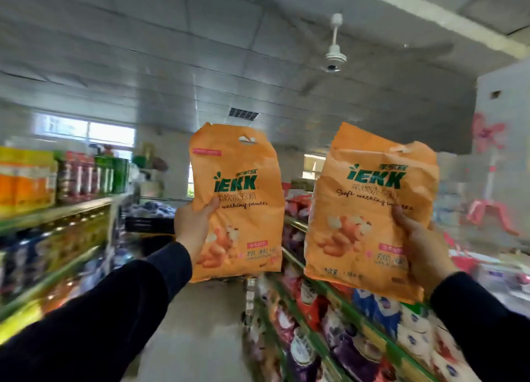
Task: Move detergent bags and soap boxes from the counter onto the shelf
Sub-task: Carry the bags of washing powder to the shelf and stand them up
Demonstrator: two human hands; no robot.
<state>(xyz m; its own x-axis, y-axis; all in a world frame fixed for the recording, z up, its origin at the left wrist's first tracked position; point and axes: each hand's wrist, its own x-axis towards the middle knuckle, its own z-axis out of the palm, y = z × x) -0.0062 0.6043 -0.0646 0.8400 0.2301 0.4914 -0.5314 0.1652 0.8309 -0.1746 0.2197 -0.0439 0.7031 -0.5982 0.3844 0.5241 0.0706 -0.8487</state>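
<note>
I hold two orange bags of washing powder upright in front of me, at chest height above a shop aisle. My left hand grips the left detergent bag by its left edge, thumb on the front. My right hand grips the right detergent bag by its lower right edge. Both bags face me, printed in green letters, each with a punched handle hole at the top. No counter and no soap boxes are in view.
Shelving on the right carries several rows of colourful bags with green rail edges. Shelving on the left holds bottles and boxes. A bare floor aisle runs between them. A ceiling fan hangs overhead.
</note>
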